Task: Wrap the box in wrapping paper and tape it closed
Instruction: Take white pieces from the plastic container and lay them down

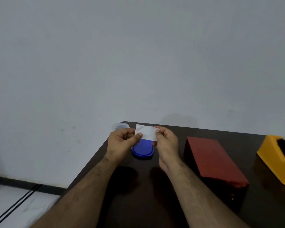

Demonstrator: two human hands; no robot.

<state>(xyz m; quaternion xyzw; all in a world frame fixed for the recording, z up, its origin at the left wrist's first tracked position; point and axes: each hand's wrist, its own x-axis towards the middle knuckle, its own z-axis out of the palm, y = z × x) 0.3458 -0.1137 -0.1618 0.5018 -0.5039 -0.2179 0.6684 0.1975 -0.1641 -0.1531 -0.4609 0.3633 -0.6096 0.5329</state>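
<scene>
A small white strip [146, 132], paper or tape, is stretched between both hands above the table's far left part. My left hand [123, 142] pinches its left end between thumb and fingers. My right hand [165, 141] pinches its right end. The box [212, 162], covered in dark red wrapping paper, lies on the dark table [146, 203] to the right of my right hand, its long side running away from me. A yellow tape dispenser [276, 160] stands at the far right, partly cut off by the frame.
A blue oval lid or container [142, 149] lies on the table under my hands. A clear plastic container [119, 126] sits at the table's far left corner. The table's left edge runs diagonally, with white floor below and a plain wall behind.
</scene>
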